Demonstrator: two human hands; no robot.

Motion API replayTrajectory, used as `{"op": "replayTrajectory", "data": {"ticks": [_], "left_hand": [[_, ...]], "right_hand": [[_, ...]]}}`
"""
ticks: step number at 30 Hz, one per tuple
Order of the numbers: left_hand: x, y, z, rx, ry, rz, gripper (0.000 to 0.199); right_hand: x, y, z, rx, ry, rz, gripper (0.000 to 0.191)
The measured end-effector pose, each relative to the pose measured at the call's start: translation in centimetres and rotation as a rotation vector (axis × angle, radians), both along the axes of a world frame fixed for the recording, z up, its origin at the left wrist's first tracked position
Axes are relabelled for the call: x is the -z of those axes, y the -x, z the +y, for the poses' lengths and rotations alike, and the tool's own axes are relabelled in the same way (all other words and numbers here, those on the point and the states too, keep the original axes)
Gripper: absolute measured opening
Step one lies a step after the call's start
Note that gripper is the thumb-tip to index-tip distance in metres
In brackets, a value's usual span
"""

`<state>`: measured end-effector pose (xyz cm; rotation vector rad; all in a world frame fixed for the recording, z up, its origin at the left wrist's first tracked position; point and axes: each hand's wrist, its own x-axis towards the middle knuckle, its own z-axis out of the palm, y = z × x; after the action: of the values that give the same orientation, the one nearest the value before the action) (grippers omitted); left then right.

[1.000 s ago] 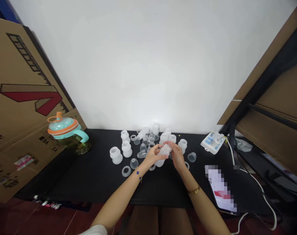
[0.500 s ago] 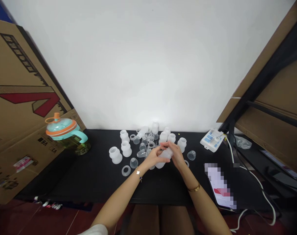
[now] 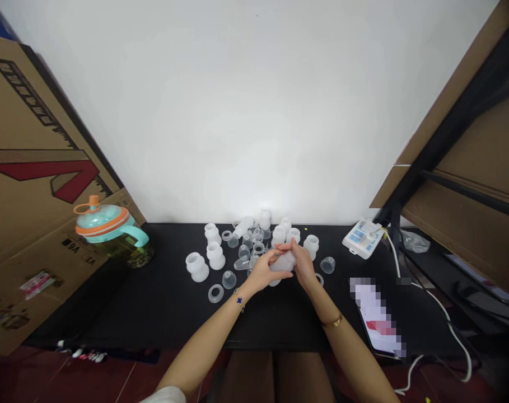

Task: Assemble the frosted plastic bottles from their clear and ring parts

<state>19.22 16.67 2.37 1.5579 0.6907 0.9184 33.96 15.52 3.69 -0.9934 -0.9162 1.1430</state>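
Observation:
A small translucent white bottle [image 3: 283, 261] lies tilted between my hands, just above the table's middle. My left hand [image 3: 263, 271] is closed around its left side. On the other side, my right hand [image 3: 303, 265] grips its right end, fingers partly covering it. Below them shows part of another white piece [image 3: 274, 282], mostly hidden. Waisted white bottles stand to the left, among them a front one [image 3: 197, 268], and to the right another bottle [image 3: 311, 246]. Clear dome caps, one nearby [image 3: 229, 280], and flat rings, one at the front left [image 3: 210, 294], lie scattered around.
On the black table [image 3: 170, 302], a teal-lidded jug [image 3: 111, 229] stands left beside a cardboard box [image 3: 23, 224]. A white case [image 3: 363, 239], a white cable [image 3: 392, 252] and a phone [image 3: 378, 324] lie right. A white wall [image 3: 254, 112] rises behind.
Both hands stay around the bottle, which has turned slightly between them. My left wrist has rotated a little, and the camera view has shifted slightly.

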Motion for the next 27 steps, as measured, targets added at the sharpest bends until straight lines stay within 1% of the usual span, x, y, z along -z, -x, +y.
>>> {"op": "replayTrajectory", "data": {"ticks": [5, 11, 18, 22, 27], "left_hand": [[0.29, 0.01, 0.02, -0.032, -0.067, 0.041, 0.064], [0.12, 0.04, -0.29, -0.064, -0.147, 0.061, 0.059], [-0.11, -0.09, -0.48, -0.097, -0.218, 0.109, 0.056], [-0.17, -0.09, -0.55, -0.135, -0.272, 0.167, 0.055], [0.03, -0.03, -0.51, -0.178, -0.325, 0.250, 0.056]], "right_hand": [[0.10, -0.07, 0.04, 0.014, 0.002, -0.010, 0.051], [0.47, -0.23, 0.12, 0.025, -0.008, -0.035, 0.051], [0.53, -0.27, 0.06, 0.037, 0.003, -0.067, 0.052], [0.56, -0.29, 0.03, 0.044, 0.001, -0.089, 0.052], [0.25, -0.17, -0.14, 0.070, 0.012, -0.106, 0.056]]}}
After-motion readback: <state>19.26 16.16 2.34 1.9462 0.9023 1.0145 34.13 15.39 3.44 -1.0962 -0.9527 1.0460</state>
